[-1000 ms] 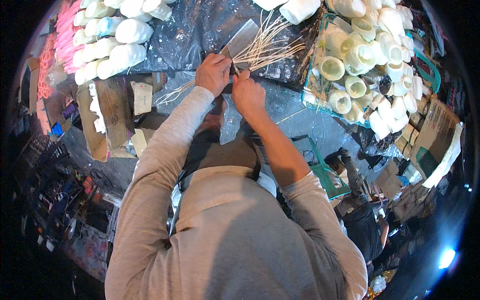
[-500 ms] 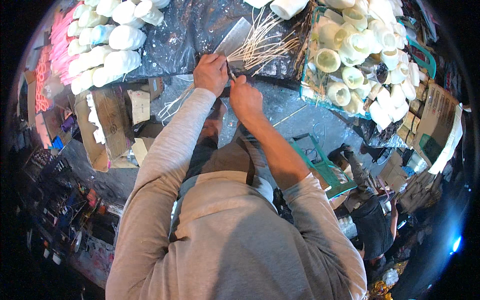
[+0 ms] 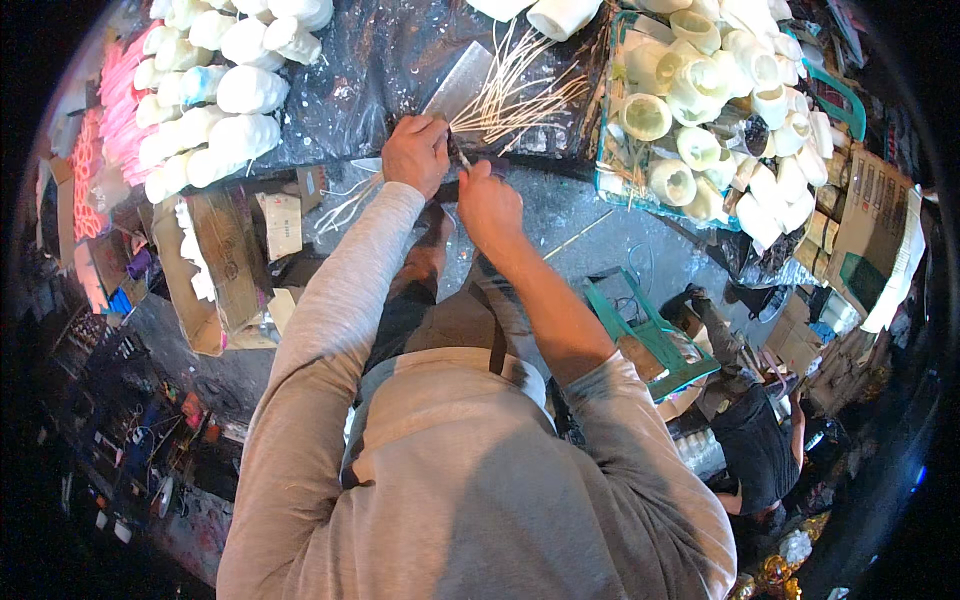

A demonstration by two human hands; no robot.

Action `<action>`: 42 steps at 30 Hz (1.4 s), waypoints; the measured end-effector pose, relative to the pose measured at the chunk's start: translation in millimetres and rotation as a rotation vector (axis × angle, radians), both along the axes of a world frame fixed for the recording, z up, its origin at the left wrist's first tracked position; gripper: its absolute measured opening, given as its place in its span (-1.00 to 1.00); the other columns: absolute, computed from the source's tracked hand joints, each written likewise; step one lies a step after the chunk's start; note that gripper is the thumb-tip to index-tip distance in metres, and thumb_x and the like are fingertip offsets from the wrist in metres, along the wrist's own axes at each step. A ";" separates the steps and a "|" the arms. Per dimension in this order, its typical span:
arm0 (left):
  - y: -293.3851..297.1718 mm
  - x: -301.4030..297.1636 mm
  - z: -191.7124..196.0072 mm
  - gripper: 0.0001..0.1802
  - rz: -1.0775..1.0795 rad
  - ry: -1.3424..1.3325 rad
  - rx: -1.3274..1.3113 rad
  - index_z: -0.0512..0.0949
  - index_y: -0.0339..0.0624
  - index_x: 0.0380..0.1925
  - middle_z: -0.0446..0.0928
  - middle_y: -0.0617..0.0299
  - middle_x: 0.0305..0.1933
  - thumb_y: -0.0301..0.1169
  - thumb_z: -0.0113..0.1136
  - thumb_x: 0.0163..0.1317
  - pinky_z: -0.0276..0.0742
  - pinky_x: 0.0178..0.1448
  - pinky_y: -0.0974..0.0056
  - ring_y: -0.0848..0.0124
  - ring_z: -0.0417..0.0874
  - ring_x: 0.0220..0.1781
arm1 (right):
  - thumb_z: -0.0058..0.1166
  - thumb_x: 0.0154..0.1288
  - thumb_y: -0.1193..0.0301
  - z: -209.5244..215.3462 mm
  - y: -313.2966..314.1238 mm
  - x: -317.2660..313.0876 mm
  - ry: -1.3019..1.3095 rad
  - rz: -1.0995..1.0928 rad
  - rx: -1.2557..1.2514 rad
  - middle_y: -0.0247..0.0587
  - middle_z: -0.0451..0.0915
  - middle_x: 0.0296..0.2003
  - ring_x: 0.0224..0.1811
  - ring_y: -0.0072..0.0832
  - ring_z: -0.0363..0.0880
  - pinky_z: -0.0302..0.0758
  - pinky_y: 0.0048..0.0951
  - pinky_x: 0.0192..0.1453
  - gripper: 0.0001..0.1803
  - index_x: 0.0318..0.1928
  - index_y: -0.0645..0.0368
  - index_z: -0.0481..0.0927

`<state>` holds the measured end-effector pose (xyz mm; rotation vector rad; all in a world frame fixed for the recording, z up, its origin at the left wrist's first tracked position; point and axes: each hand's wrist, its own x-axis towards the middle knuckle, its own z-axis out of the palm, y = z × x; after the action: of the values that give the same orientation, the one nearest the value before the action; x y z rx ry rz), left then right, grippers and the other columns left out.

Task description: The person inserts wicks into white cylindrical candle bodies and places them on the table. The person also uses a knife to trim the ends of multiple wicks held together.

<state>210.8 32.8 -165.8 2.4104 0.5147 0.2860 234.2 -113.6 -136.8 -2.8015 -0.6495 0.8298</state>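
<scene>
Left hand (image 3: 415, 156) curled round the sticks (image 3: 512, 108), which fan toward 1 o'clock over the bench (image 3: 350, 95); right hand (image 3: 490, 207) closed on a thin tool (image 3: 461, 158). Best grip the bundle snugly, fingers clear of the tip.

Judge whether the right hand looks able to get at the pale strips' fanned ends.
Probably yes: nothing visible blocks the right hand from the fanned ends over the black sheet, though that hand appears to grip a slim tool.

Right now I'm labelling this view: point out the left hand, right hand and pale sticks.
Left hand (image 3: 413, 158): head view, back of hand.
Right hand (image 3: 490, 207): head view, back of hand.
Pale sticks (image 3: 497, 106): head view, middle of fanned bundle.
</scene>
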 end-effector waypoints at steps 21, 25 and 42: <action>-1.3 -3.6 -10.4 -0.89 0.008 -0.060 -0.004 0.68 -0.12 -0.30 0.70 0.11 -0.18 -0.48 0.31 0.14 0.63 0.03 0.03 0.04 0.68 -0.08 | -0.02 0.57 0.16 -2.0 1.0 -1.3 0.026 -0.038 0.039 0.06 0.74 -0.39 -0.34 -0.05 0.80 0.72 -0.08 -0.27 -0.66 -0.14 0.23 0.42; 0.1 3.1 -11.0 -0.87 0.088 -0.018 -0.035 0.72 -0.15 -0.25 0.71 0.02 -0.17 -0.45 0.27 0.22 0.63 0.07 0.01 -0.02 0.70 -0.08 | 0.02 0.54 0.17 -2.6 -0.7 -0.4 0.006 0.003 0.075 0.07 0.74 -0.40 -0.34 -0.02 0.80 0.73 -0.08 -0.24 -0.66 -0.13 0.24 0.42; 0.7 1.8 -11.3 -0.88 0.075 -0.003 0.000 0.69 -0.15 -0.26 0.68 -0.02 -0.20 -0.47 0.27 0.20 0.61 0.01 -0.03 -0.05 0.69 -0.10 | -0.01 0.47 0.33 -9.9 2.3 -9.1 -0.039 -0.043 0.120 0.06 0.74 -0.42 -0.38 -0.07 0.81 0.73 -0.08 -0.33 -0.78 -0.19 0.26 0.46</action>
<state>212.6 33.5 -177.1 2.3940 0.6042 0.3221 225.2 -111.3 -146.8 -2.7196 -0.6209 0.7059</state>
